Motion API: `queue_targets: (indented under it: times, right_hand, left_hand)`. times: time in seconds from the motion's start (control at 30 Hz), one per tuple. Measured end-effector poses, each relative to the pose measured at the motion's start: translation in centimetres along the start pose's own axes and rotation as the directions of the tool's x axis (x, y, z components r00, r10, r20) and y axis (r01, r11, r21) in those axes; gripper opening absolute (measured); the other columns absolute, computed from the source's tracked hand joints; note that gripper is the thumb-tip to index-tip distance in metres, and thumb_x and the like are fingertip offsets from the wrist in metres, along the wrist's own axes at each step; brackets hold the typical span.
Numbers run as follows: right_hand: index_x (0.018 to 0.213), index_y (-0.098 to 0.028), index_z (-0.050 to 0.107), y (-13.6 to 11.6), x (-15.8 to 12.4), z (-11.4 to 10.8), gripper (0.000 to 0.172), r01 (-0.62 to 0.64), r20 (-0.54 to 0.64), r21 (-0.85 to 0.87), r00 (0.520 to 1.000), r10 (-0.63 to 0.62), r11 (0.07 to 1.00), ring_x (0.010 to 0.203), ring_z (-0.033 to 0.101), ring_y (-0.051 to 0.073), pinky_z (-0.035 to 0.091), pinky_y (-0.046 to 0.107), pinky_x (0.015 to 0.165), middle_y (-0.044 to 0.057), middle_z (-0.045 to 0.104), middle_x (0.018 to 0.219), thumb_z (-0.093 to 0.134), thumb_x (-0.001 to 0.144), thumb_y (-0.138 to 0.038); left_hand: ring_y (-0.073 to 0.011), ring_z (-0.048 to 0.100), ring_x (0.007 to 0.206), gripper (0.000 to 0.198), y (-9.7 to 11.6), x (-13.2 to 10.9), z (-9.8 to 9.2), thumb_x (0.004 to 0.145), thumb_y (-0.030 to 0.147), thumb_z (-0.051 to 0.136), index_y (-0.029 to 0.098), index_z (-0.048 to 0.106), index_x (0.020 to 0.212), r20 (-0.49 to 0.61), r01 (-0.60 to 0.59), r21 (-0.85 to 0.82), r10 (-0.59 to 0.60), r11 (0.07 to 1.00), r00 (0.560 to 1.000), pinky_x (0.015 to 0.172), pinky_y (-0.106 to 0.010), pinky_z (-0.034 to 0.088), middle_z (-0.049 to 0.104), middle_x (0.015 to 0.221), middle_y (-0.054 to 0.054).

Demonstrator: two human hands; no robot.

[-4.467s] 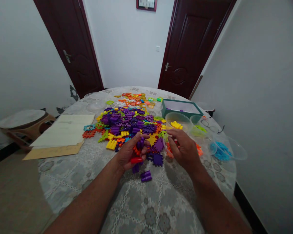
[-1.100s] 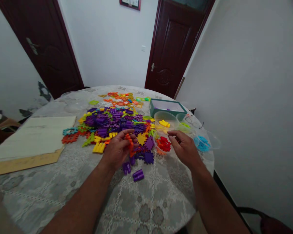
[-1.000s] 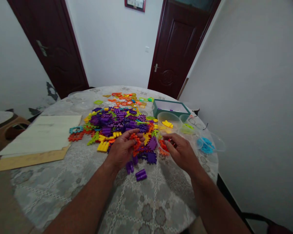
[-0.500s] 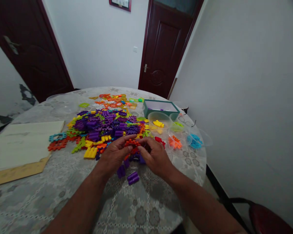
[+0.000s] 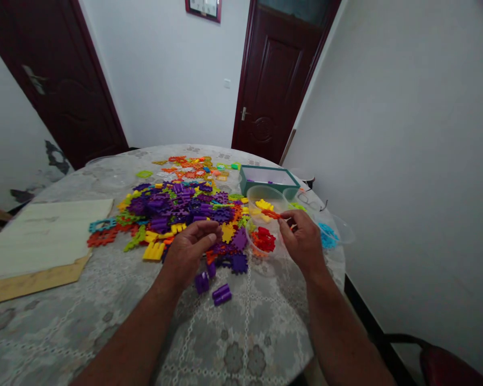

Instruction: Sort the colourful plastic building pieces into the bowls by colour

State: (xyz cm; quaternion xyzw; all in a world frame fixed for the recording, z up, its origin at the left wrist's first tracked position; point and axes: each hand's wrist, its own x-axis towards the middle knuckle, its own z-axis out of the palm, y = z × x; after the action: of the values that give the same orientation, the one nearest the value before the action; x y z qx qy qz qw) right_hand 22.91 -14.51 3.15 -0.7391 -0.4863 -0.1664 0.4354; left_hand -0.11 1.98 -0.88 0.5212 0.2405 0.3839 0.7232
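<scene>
Two bare hands work near the middle of a round table [image 5: 241, 343] under a grey lace-patterned cover. The right hand [image 5: 301, 241] is closed on a slim orange plastic interlocking bar [image 5: 270, 214], pinching it between thumb and fingertips. The bar sits out past the fingers, just above a clear plastic bowl [image 5: 249, 236] of red interlocking pieces [image 5: 263, 239], so the grip holds it clear of the hand and over the bowl. The left hand [image 5: 191, 249] lies palm down and loosely open beside a large mixed heap of purple, yellow and orange plastic pieces [image 5: 177, 206], with nothing showing in it. Other clear bowls keep single colours apart: yellow pieces [image 5: 264, 205] toward the far right edge, bright blue pieces [image 5: 327, 236] at the right edge. Two purple ribbed pieces [image 5: 222, 295] lie apart toward the near edge. Half a second earlier both hands met over orange pieces at the table's middle; now they have parted, and the right alone carries one.
</scene>
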Motion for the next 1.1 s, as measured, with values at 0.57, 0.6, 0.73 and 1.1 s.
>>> queue_targets:
  times: [0.57, 0.6, 0.73, 1.1]
  right_hand:
    - [0.098, -0.022, 0.067, 4.2, -1.4, 0.5, 0.014, 0.015, -0.473, 0.026, 0.881, -0.001, 1.000, 0.097, 0.068, 0.025, 0.057, 0.043, 0.088, 0.008, 0.070, 0.099, 0.054, 0.095, -0.020]
    - [0.097, -0.023, 0.067, 3.9, -1.6, 0.5, 0.013, 0.038, -0.482, 0.040, 0.876, -0.014, 0.998, 0.096, 0.068, 0.025, 0.058, 0.043, 0.089, 0.008, 0.069, 0.097, 0.055, 0.096, -0.020]
    - [0.094, -0.023, 0.067, 3.7, -1.9, 0.8, 0.011, 0.106, -0.470, 0.051, 0.880, -0.070, 0.993, 0.092, 0.070, 0.024, 0.059, 0.043, 0.087, 0.006, 0.070, 0.093, 0.058, 0.094, -0.017]
    - [0.094, -0.021, 0.070, 2.8, -1.9, 1.0, 0.017, 0.271, -0.435, 0.119, 0.879, -0.195, 0.955, 0.087, 0.070, 0.020, 0.058, 0.037, 0.080, 0.004, 0.071, 0.091, 0.062, 0.090, -0.006]
  left_hand:
    - [-0.0242, 0.072, 0.093, 0.021, 0.3, -0.4, 0.5, 0.078, 0.034, 0.085, 0.021, 0.080, 0.094, -0.024, -0.135, 0.398, 0.158, 0.907, 0.987, 0.088, -0.033, 0.057, 0.079, 0.096, -0.008]
    - [-0.0240, 0.072, 0.093, 0.021, 0.3, -0.5, 0.6, 0.079, 0.034, 0.084, 0.021, 0.080, 0.095, -0.020, -0.142, 0.420, 0.166, 0.896, 0.986, 0.089, -0.032, 0.056, 0.079, 0.097, -0.008]
    - [-0.0250, 0.073, 0.096, 0.024, 0.9, -0.8, 0.8, 0.088, 0.039, 0.074, 0.020, 0.076, 0.102, 0.035, -0.160, 0.579, 0.172, 0.799, 0.985, 0.093, -0.037, 0.057, 0.077, 0.101, -0.008]
    - [-0.0480, 0.021, 0.159, 0.127, -2.1, -8.1, -0.2, 0.056, 0.060, 0.098, 0.029, 0.038, 0.163, 0.313, -0.317, 0.947, 0.070, 0.050, 0.947, 0.124, -0.068, 0.027, 0.024, 0.174, -0.021]
